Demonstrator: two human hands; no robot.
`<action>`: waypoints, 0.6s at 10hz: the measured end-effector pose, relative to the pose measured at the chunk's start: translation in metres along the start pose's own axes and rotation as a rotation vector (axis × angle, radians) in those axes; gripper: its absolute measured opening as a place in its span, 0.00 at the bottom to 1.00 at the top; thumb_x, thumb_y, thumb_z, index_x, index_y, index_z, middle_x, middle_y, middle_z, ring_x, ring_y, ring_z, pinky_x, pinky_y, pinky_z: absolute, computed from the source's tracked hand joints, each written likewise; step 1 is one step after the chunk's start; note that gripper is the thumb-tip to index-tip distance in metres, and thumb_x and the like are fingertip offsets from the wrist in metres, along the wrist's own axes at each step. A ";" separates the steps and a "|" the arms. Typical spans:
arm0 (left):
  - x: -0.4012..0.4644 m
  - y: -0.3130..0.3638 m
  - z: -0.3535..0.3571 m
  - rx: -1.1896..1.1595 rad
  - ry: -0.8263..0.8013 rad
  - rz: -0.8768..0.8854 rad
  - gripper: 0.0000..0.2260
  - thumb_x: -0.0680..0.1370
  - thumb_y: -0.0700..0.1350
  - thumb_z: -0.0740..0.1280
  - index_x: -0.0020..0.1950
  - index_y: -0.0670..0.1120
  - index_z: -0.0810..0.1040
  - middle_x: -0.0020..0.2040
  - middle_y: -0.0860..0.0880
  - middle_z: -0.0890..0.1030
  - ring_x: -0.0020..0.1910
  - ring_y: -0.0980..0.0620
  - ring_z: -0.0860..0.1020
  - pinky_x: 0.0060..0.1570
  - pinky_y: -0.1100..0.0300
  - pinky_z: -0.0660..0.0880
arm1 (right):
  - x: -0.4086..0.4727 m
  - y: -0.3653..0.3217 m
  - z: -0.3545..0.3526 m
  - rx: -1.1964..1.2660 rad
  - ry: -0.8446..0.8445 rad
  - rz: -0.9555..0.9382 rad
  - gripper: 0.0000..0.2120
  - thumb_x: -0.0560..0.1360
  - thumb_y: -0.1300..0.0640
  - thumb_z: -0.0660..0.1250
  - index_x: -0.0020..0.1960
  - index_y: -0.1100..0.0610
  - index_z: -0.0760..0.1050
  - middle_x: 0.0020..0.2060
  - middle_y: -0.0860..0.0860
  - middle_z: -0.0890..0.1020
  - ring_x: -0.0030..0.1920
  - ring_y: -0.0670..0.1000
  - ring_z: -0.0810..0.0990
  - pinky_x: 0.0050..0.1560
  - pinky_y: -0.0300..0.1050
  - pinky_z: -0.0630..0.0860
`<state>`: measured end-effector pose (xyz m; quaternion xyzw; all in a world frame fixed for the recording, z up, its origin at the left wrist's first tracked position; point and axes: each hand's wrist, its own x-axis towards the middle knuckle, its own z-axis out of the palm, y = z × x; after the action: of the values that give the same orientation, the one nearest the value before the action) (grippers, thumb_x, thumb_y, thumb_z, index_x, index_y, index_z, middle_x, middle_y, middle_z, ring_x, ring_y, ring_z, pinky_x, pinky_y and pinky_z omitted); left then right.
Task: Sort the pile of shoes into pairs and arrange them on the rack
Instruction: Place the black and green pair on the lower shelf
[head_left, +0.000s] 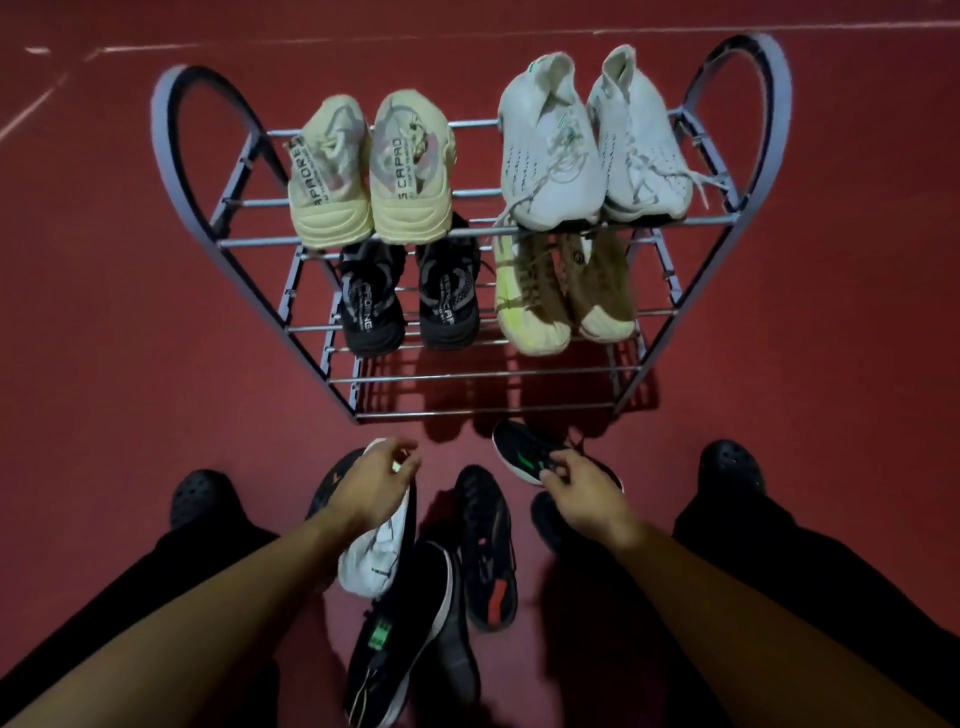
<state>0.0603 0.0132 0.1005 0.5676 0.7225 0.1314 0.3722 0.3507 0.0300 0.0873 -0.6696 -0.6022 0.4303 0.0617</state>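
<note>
Nearest lies a black shoe with a green tag (400, 629) on the floor, amid the leftover pile. Above it the left hand (371, 486) pinches a white shoe (371, 561) by its collar, while the right hand (584, 493) grips a black sneaker with a green stripe (524, 452) (these two plainly don't match). Shelved together on the rack (498, 371), whose bottom tier is bare, they'd break the pairing; that dangling white shoe could also slip.

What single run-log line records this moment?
left hand: holds white shoe | right hand: pinches black shoe | rack: four pairs, bottom shelf bare
</note>
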 end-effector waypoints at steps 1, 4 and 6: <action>-0.008 -0.052 -0.001 0.052 -0.070 -0.155 0.18 0.83 0.50 0.64 0.70 0.43 0.74 0.62 0.45 0.82 0.54 0.49 0.80 0.54 0.58 0.73 | 0.003 0.004 0.029 -0.068 -0.065 0.007 0.24 0.80 0.48 0.61 0.73 0.57 0.68 0.68 0.56 0.75 0.67 0.57 0.74 0.65 0.47 0.70; -0.010 -0.145 0.021 0.096 -0.123 -0.369 0.12 0.81 0.47 0.64 0.56 0.40 0.80 0.56 0.41 0.84 0.56 0.40 0.81 0.51 0.56 0.74 | 0.015 -0.009 0.129 -0.045 -0.267 0.056 0.25 0.80 0.47 0.62 0.75 0.55 0.65 0.72 0.56 0.70 0.70 0.57 0.71 0.68 0.49 0.69; -0.013 -0.179 0.058 0.028 -0.213 -0.357 0.15 0.82 0.36 0.63 0.68 0.35 0.74 0.69 0.31 0.73 0.68 0.33 0.73 0.70 0.45 0.70 | 0.024 -0.013 0.184 -0.037 -0.351 0.076 0.23 0.78 0.50 0.66 0.70 0.57 0.69 0.66 0.56 0.76 0.65 0.58 0.75 0.63 0.48 0.72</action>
<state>-0.0283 -0.0701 -0.0440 0.4462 0.7700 -0.0074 0.4560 0.2186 -0.0262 -0.0312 -0.6076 -0.5857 0.5314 -0.0733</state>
